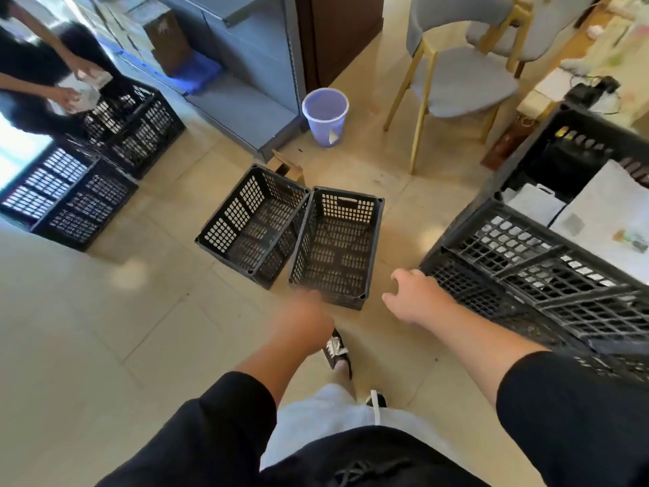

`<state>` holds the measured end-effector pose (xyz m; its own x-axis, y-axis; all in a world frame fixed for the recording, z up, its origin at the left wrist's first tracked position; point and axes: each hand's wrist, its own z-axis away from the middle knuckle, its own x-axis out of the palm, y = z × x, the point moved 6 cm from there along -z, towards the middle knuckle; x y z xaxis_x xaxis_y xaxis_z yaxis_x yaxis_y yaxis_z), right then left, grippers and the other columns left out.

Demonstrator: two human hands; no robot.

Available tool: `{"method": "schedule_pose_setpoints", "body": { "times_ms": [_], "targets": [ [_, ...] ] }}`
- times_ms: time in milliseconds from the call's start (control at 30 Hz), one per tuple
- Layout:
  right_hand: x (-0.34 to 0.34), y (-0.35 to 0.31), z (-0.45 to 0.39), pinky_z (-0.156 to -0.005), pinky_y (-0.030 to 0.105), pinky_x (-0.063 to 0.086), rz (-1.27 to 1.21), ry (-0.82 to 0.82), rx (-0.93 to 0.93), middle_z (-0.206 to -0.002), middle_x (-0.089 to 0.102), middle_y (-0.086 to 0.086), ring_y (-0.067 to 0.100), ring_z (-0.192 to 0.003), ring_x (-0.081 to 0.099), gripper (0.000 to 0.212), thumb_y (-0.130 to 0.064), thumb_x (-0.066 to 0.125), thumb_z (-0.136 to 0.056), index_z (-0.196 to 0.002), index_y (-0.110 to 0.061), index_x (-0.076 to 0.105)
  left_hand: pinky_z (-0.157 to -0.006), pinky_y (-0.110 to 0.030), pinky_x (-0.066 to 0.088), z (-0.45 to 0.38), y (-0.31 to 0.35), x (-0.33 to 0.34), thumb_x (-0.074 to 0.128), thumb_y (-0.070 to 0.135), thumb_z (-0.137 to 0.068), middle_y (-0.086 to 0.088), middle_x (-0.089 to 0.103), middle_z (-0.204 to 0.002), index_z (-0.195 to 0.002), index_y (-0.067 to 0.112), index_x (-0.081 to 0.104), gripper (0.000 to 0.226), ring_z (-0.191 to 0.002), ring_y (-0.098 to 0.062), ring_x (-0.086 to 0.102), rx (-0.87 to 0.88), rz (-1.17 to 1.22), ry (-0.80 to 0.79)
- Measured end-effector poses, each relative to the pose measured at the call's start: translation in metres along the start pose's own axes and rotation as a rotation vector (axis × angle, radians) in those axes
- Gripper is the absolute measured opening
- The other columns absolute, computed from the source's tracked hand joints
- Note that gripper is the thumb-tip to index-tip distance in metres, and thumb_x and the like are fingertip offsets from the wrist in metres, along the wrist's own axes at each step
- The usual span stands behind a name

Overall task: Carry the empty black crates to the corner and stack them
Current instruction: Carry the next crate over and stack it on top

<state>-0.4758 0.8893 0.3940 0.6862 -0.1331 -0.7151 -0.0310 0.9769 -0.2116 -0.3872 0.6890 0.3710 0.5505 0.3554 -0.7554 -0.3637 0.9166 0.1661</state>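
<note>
Two empty black lattice crates sit side by side on the tiled floor ahead of me: the left crate [251, 224] is angled, and the right crate [337, 246] touches it. My left hand [305, 316] hovers blurred just in front of the right crate's near edge, and whether its fingers are closed cannot be made out. My right hand [412, 295] is open with spread fingers, to the right of that crate and beside a tall stack of black crates [533, 261]. Neither hand holds anything.
The top crate of the stack on the right holds papers [604, 212]. Two more black crates [133, 128] stand at the left beside another person [35, 72]. A purple bin [325, 116], grey shelving [246, 65], a small cardboard piece [289, 168] and grey chairs [456, 75] lie beyond.
</note>
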Motion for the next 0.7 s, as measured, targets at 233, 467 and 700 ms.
{"method": "schedule_pose_setpoints", "body": {
  "times_ms": [233, 467, 700],
  "targets": [
    [-0.058, -0.047, -0.093, -0.101, 0.048, 0.052, 0.016, -0.019, -0.023, -0.146, 0.052, 0.011, 0.035, -0.130, 0.052, 0.049, -0.042, 0.049, -0.103, -0.146, -0.020, 0.047, -0.098, -0.045, 0.049, -0.095, -0.005, -0.050, 0.048, 0.039, -0.100, -0.006, 0.053, -0.138, -0.142, 0.019, 0.051, 0.046, -0.128, -0.030, 0.050, -0.024, 0.112, -0.032],
    [-0.106, -0.065, -0.177, -0.100, 0.044, 0.050, 0.071, -0.057, -0.057, -0.147, 0.054, 0.012, 0.034, -0.129, 0.056, 0.050, -0.043, 0.050, -0.104, -0.148, -0.018, 0.047, -0.098, -0.042, 0.052, -0.153, -0.018, -0.077, 0.051, 0.038, -0.101, -0.006, 0.054, -0.136, -0.142, 0.018, 0.053, 0.045, -0.122, -0.028, 0.055, -0.132, 0.290, -0.047],
    [-0.144, -0.091, -0.296, -0.095, 0.041, 0.050, 0.185, -0.124, -0.145, -0.146, 0.057, 0.014, 0.036, -0.127, 0.058, 0.051, -0.039, 0.051, -0.104, -0.148, -0.015, 0.047, -0.089, -0.034, 0.045, -0.196, -0.027, -0.065, 0.049, 0.038, -0.105, -0.005, 0.054, -0.145, -0.149, 0.021, 0.050, 0.047, -0.127, -0.027, 0.057, -0.382, 0.484, -0.052]
  ]
}}
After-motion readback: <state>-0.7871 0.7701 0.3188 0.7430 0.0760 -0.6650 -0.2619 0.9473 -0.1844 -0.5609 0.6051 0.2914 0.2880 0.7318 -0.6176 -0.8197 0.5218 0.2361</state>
